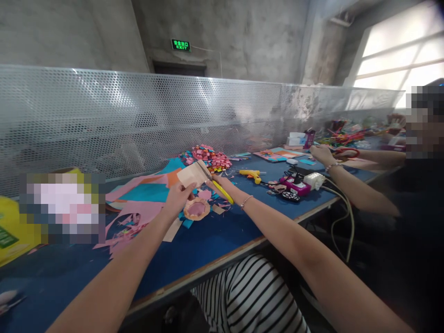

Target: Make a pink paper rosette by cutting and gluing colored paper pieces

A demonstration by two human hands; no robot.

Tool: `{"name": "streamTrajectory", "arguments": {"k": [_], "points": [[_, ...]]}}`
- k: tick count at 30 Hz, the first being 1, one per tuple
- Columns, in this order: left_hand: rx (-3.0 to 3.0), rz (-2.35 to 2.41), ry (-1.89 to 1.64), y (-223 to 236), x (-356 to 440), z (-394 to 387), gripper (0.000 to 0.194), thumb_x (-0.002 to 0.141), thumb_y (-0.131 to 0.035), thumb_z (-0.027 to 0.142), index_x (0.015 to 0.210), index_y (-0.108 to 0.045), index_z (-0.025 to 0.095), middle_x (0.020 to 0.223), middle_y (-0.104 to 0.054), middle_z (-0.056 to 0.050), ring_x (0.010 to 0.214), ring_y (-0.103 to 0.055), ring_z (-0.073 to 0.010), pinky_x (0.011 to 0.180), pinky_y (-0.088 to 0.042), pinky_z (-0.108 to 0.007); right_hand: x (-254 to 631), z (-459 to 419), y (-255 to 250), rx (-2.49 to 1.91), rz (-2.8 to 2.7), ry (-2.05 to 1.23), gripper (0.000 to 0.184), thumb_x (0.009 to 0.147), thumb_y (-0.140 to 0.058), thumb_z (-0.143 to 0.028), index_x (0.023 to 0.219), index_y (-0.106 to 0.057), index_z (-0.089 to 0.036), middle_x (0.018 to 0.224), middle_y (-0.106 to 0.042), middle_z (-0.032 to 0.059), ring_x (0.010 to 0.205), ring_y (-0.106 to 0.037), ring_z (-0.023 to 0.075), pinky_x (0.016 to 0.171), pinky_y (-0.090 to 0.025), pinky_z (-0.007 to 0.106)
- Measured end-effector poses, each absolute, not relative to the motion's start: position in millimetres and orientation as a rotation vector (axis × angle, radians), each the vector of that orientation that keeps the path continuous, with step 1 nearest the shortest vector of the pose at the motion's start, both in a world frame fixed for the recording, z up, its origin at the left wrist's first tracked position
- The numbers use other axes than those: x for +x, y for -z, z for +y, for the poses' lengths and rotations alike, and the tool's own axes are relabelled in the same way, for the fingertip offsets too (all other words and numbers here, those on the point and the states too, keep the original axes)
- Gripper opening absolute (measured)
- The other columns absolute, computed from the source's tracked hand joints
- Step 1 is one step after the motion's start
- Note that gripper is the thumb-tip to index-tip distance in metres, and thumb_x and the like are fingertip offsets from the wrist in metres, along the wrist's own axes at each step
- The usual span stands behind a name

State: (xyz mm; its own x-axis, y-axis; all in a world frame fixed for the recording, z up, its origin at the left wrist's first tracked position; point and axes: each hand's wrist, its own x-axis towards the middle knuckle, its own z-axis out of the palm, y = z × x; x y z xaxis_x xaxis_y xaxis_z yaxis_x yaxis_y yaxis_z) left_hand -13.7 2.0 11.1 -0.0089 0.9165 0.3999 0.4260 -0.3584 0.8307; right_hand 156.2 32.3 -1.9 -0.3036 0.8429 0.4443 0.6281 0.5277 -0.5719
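Left hand (181,193) is closed in a pinch on the lower edge of a thin beige rectangular paper sheet (190,176), holding it up off the blue-topped desk (208,252), probably so the blades get clearance underneath. Right hand (227,186) is curled around yellow-handled metal scissors (224,193), blades at the sheet's right edge; can't tell how far apart they are. Round paper piece with beige rim and pink centre (196,209) sits on the desk just below the hands, likely parked there for easy reach. Loose pink and teal paper sheets (145,192) lie to the left, near the holding hand. Yellow glue gun (251,174) lies right, beside the purple power strip (294,186), presumably kept near its supply.
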Motion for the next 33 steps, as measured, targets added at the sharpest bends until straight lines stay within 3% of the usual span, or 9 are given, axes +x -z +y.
{"name": "streamTrajectory", "arguments": {"k": [9, 17, 33], "points": [[1.810, 1.374, -1.352, -10, -14, 5, 0.027, 0.068, -0.057, 0.041, 0.065, -0.058, 0.014, 0.040, -0.053, 0.002, 0.039, -0.050, -0.0113, 0.042, -0.039, -0.022, 156, 36, 6, -1.160, -2.003, -0.322, 0.023, 0.084, -0.047, -0.034, 0.081, -0.058, -0.014, 0.073, -0.062, 0.0031, 0.065, -0.056, 0.0123, 0.059, -0.038, 0.020], [1.852, 1.454, -1.334, -8, -17, 7, 0.029, 0.067, -0.057, 0.042, 0.056, -0.055, 0.015, 0.041, -0.054, 0.000, 0.040, -0.050, -0.0118, 0.044, -0.039, -0.022, 153, 38, 11, -1.118, -1.977, -0.242, 0.024, 0.083, -0.048, -0.034, 0.070, -0.055, -0.015, 0.065, -0.058, 0.0013, 0.062, -0.052, 0.0101, 0.058, -0.036, 0.019], [1.890, 1.462, -1.191, -11, -13, 4, 0.030, 0.066, -0.053, 0.042, 0.051, -0.054, 0.016, 0.039, -0.054, -0.001, 0.039, -0.049, -0.0120, 0.044, -0.038, -0.023, 155, 46, 15, -1.042, -1.978, -0.376, 0.028, 0.084, -0.046, -0.037, 0.092, -0.059, -0.013, 0.082, -0.064, 0.0057, 0.075, -0.059, 0.0145, 0.067, -0.042, 0.022]]}}
